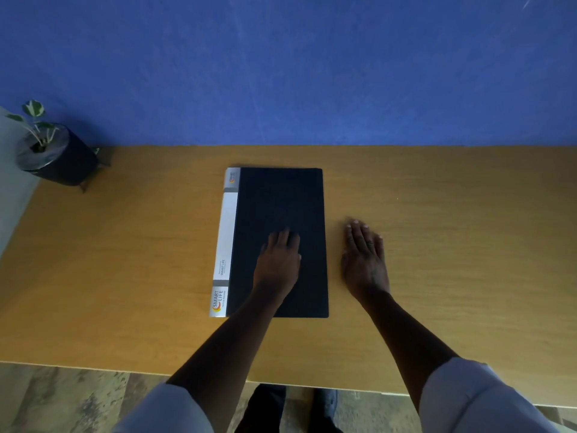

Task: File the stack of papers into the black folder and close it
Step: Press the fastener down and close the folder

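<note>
The black folder (281,201) lies closed and flat in the middle of the wooden table (125,260), its white labelled spine along the left side. My left hand (278,260) rests palm down on the folder's cover, fingers fairly straight. My right hand (363,260) lies flat on the bare table just right of the folder, fingers straight and together, holding nothing. No loose papers are in view.
A small potted plant (53,151) in a dark pot stands at the table's far left corner. A blue wall (312,73) rises behind the table's far edge. The table's near edge runs just below my forearms, with floor and my shoes beneath.
</note>
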Motion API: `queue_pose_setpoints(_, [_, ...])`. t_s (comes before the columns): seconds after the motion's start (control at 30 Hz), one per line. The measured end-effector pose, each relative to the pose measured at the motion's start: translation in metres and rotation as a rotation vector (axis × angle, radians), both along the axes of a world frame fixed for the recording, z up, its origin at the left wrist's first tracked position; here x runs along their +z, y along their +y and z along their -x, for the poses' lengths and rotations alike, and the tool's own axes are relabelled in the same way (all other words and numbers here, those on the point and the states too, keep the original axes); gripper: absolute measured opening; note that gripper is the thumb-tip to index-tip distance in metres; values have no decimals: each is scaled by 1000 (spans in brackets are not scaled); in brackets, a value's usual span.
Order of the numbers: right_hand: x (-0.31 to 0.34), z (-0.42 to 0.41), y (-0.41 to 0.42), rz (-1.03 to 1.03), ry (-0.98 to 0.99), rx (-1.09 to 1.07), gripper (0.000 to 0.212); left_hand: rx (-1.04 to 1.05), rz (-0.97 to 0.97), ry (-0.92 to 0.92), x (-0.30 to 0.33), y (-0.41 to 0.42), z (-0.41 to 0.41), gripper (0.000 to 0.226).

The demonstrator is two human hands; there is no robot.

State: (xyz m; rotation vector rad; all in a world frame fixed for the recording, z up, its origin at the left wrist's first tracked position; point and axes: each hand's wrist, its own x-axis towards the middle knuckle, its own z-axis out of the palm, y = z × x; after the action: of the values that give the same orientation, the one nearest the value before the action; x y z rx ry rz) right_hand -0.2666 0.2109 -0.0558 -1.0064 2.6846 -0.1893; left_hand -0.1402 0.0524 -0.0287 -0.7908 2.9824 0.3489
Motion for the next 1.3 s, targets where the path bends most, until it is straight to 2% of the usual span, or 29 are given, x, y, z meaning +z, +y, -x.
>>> queue_pose_setpoints(0.17, [12,-15,-13,39,-93,-65,63,61,-25,-5,-9,-13,-28,67])
queue_pose_setpoints(0.33, [20,-36,-15,164,-77,20,61,131,-25,-30,-9,-32,-50,69])
queue_pose_setpoints(0.6, [11,-61,-24,109,-178,-12,83,260,-19,-58,7,-64,-70,72])
queue_pose_setpoints(0.87, [15,-62,-27,81,-191,-17,86,584,-284,7,16,-79,-69,78])
queue_pose_setpoints(1.0, [13,-63,-29,72,-209,-45,85,688,-397,30,20,-95,-62,63])
queue_pose_setpoints(1.13, [10,-64,-29,75,-210,-66,84,782,-608,123,23,-108,-64,46])
queue_pose_setpoints(1.3, [10,-64,-29,76,-208,-72,83,813,-817,244,23,-111,-69,50])
